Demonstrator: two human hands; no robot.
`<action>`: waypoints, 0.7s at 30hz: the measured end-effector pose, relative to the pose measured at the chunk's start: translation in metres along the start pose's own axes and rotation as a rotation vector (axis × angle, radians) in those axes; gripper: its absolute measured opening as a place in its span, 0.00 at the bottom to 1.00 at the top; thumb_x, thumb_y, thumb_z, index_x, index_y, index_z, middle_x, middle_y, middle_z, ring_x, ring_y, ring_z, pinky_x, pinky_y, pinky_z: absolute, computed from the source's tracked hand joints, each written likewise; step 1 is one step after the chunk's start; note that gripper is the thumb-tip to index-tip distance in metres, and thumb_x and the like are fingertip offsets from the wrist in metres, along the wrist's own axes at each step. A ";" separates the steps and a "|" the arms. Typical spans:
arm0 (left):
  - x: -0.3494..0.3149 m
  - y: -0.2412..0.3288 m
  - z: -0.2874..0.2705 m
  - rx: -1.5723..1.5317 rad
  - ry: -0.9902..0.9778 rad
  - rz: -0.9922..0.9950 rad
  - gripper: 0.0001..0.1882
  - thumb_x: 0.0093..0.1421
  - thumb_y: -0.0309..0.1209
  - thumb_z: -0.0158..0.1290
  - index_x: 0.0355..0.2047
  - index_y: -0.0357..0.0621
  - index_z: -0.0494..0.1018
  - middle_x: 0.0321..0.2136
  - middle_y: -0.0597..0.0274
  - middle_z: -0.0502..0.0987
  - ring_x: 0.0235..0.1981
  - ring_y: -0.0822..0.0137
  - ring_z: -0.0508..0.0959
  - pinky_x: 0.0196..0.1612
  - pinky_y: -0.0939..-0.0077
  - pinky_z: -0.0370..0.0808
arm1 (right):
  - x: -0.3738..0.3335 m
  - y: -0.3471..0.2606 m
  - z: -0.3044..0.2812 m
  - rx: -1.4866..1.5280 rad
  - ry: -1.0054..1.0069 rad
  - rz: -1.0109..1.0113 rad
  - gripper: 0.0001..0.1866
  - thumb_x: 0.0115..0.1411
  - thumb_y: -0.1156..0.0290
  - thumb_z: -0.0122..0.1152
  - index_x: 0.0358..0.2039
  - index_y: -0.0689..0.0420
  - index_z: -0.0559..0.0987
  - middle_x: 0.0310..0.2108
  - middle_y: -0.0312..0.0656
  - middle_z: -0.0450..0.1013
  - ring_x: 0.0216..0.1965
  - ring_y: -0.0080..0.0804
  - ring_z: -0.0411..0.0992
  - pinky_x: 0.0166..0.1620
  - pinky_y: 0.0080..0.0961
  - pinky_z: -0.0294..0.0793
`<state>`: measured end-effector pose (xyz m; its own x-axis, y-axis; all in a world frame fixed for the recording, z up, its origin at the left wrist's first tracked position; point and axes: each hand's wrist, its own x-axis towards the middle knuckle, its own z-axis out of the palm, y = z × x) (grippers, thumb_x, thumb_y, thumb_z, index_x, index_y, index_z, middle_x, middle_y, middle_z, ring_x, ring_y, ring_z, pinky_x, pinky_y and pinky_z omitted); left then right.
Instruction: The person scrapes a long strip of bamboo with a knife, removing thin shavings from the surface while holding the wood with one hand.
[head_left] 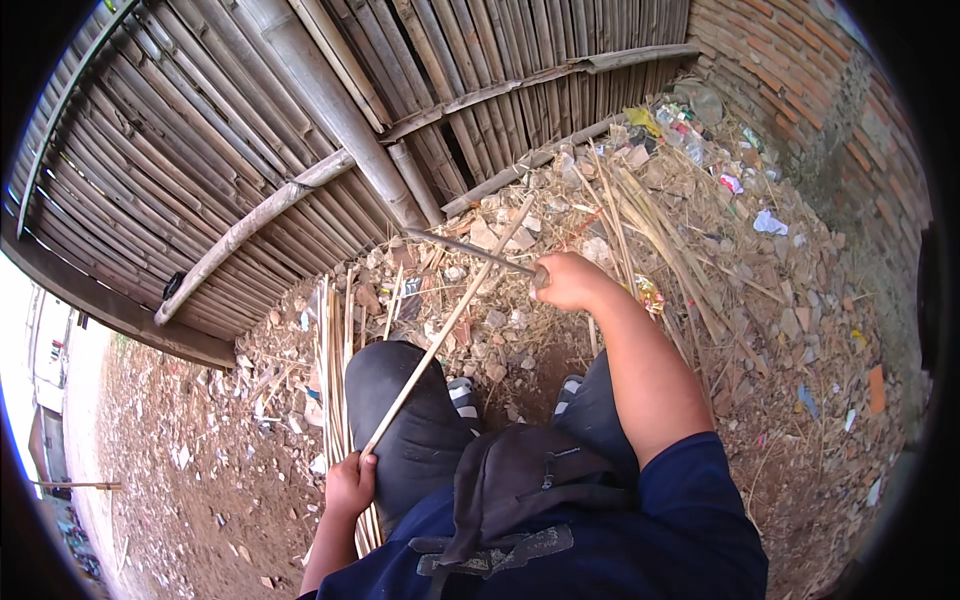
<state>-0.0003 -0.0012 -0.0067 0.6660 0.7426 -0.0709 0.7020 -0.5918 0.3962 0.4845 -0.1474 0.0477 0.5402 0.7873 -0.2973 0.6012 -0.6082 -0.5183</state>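
My left hand (349, 486), beside my left knee, is closed around the lower end of a long split bamboo strip (428, 358). The strip slants up and to the right, passing over my knee. In my right hand (570, 281) is the handle of a knife with a long, narrow, dark blade (465, 246). That blade points left and crosses the strip near its far end; whether the edge touches it I cannot tell. A bundle of bamboo strips (334, 365) lies along the outside of my left leg.
More split strips (660, 240) lie on the rubble ahead to the right. A bamboo wall (250, 130) with a thick pole (325, 95) rises in front, meeting a brick wall (800, 70) at the right. Litter (690, 145) collects in that corner. Stones and chips cover the ground.
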 end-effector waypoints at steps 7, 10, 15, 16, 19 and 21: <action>0.000 -0.002 0.002 -0.014 -0.014 -0.011 0.25 0.69 0.47 0.48 0.25 0.36 0.73 0.19 0.39 0.75 0.25 0.37 0.78 0.30 0.48 0.72 | -0.006 0.002 -0.019 0.043 0.046 0.040 0.22 0.58 0.58 0.68 0.48 0.57 0.79 0.44 0.51 0.79 0.47 0.47 0.77 0.50 0.41 0.76; 0.000 0.003 -0.001 0.030 -0.013 -0.007 0.25 0.69 0.47 0.47 0.25 0.37 0.73 0.19 0.39 0.75 0.25 0.37 0.78 0.30 0.48 0.73 | -0.002 0.027 -0.020 0.143 0.128 0.161 0.24 0.58 0.57 0.68 0.50 0.59 0.79 0.44 0.52 0.79 0.47 0.48 0.78 0.52 0.40 0.75; 0.000 -0.002 0.003 0.009 0.012 0.013 0.23 0.68 0.45 0.51 0.24 0.38 0.71 0.18 0.41 0.75 0.24 0.37 0.77 0.29 0.47 0.72 | -0.003 0.017 -0.018 0.092 0.138 0.112 0.30 0.59 0.60 0.67 0.58 0.64 0.74 0.50 0.55 0.77 0.52 0.49 0.76 0.57 0.37 0.74; 0.000 -0.003 0.004 0.011 0.019 0.023 0.23 0.68 0.45 0.50 0.24 0.38 0.71 0.18 0.41 0.75 0.24 0.37 0.77 0.29 0.46 0.72 | -0.008 0.006 -0.019 0.103 0.058 0.093 0.30 0.60 0.60 0.67 0.58 0.63 0.73 0.51 0.55 0.76 0.52 0.49 0.76 0.57 0.37 0.74; 0.000 -0.002 0.003 -0.027 0.013 0.013 0.23 0.68 0.45 0.51 0.24 0.38 0.71 0.18 0.41 0.75 0.24 0.37 0.77 0.29 0.46 0.72 | -0.006 -0.019 0.002 -0.002 -0.061 0.005 0.21 0.59 0.60 0.67 0.49 0.58 0.79 0.44 0.50 0.79 0.48 0.45 0.78 0.52 0.40 0.76; -0.001 -0.001 0.002 -0.018 0.006 -0.005 0.23 0.68 0.45 0.51 0.23 0.38 0.71 0.18 0.41 0.75 0.24 0.37 0.77 0.29 0.46 0.72 | -0.012 -0.032 0.008 -0.093 -0.146 -0.058 0.18 0.60 0.60 0.66 0.46 0.57 0.80 0.42 0.48 0.79 0.46 0.43 0.78 0.51 0.40 0.76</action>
<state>-0.0007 -0.0019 -0.0089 0.6610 0.7473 -0.0679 0.7006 -0.5822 0.4126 0.4540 -0.1369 0.0616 0.4156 0.8236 -0.3860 0.6845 -0.5627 -0.4635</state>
